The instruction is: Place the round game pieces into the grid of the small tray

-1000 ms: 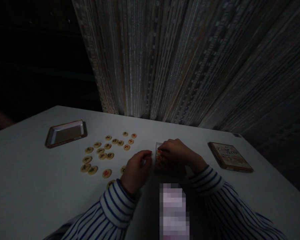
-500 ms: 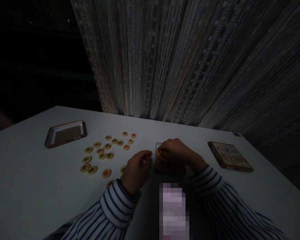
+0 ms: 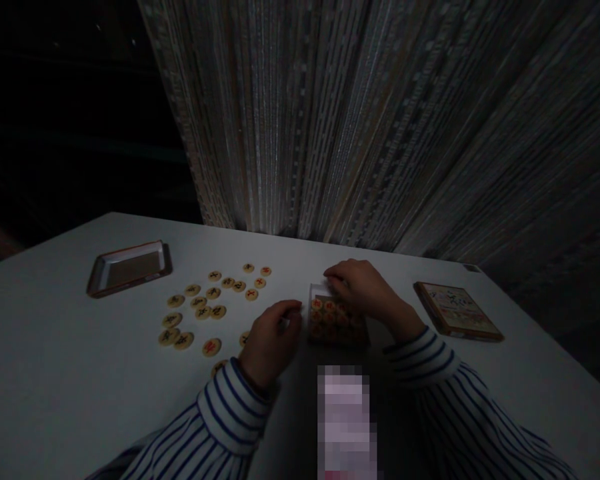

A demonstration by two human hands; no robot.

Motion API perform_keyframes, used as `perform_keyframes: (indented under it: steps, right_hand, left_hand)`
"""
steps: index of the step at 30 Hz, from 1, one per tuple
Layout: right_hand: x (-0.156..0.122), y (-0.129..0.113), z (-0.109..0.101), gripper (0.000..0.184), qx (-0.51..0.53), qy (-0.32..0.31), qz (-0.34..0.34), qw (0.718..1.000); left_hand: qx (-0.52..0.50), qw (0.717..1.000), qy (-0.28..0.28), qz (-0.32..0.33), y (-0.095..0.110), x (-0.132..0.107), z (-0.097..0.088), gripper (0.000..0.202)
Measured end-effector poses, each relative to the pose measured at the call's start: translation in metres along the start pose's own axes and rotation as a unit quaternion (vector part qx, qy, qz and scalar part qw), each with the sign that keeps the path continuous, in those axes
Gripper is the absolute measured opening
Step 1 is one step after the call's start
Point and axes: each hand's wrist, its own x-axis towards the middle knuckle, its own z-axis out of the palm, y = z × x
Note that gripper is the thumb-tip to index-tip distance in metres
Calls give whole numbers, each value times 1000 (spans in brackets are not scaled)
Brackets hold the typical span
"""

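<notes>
A small clear box (image 3: 337, 322) half filled with round wooden game pieces sits on the white table (image 3: 55, 373) in front of me. My right hand (image 3: 361, 287) rests at the box's far edge, fingers curled and pinched near its back corner. My left hand (image 3: 271, 340) is curled just left of the box, fingertips close to its left wall; what they pinch is hidden. Several loose round pieces (image 3: 205, 310) with red and black marks lie spread to the left.
An empty brown-rimmed tray (image 3: 129, 267) lies at the far left. A flat printed box lid (image 3: 457, 311) lies at the right near the table's edge. A striped curtain (image 3: 360, 120) hangs behind the table. The room is dim.
My right hand has moved back from over the box to its far edge, uncovering the pieces inside. My left hand has stayed put.
</notes>
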Motion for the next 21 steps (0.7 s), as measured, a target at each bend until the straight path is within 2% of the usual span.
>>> perform_keyframes:
  steps: [3, 8, 14, 21]
  right_hand:
    - [-2, 0, -5, 28, 16, 67, 15, 998]
    - [-5, 0, -7, 27, 28, 123, 23, 992]
    - [-8, -2, -14, 29, 61, 223, 26, 973]
    - [-17, -8, -27, 26, 78, 221, 20, 972]
  left_hand:
    - [-1, 1000, 4, -2, 0, 0, 0, 23]
    - [-6, 1000, 16, -1, 0, 0, 0, 24]
    - [-13, 999, 36, 2, 3, 1, -3, 24]
    - [-31, 997, 67, -1, 5, 4, -9, 26]
